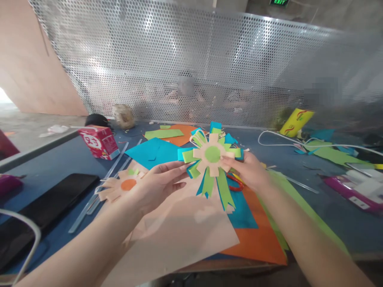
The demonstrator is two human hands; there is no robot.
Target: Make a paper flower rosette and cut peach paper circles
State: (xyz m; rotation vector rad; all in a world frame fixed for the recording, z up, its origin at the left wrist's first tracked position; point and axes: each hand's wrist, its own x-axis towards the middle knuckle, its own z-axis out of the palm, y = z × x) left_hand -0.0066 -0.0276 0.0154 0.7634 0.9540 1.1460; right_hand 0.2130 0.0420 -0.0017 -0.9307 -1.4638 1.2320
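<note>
Above the blue table [60, 163], both hands hold up a layered paper flower [212, 159]: the right hand [249, 171] pinches its right edge between thumb and fingertips, while the left hand [158, 181] props the left petals with fingers extended, close together. That light grip could let the thin green ribbon strips [223, 193] bend or tear, I'd say, or the whole thing slip onto the loose paper sheets [185, 235] below.
</note>
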